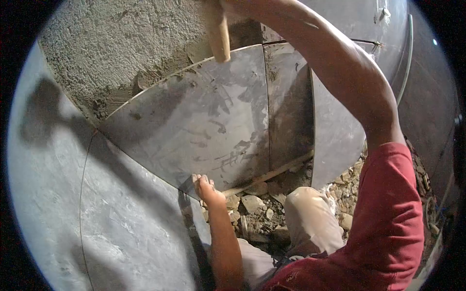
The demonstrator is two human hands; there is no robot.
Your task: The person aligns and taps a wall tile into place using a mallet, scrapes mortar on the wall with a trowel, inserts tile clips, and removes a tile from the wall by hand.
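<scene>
A large grey stone slab [228, 111] lies in front of me, with smears of dust and dirt on its face. My left hand [208, 189] rests at the slab's near corner, fingertips slightly apart and whitened with dust. At the top edge, my right hand [233, 4] is mostly cut off by the frame. From it a wooden handle [221, 41] points down over the slab's far edge; the rest of that tool is out of view. A narrower, dirt-covered slab [290, 106] adjoins on the right.
Rough mortar [126, 43] spreads beyond the slab's far edge. Large smooth grey panels [126, 213] stand along the left, with a seam. Loose broken stones [252, 206] lie by my knee [313, 218]. Another grey slab [335, 131] and a thin hose [407, 63] are at right.
</scene>
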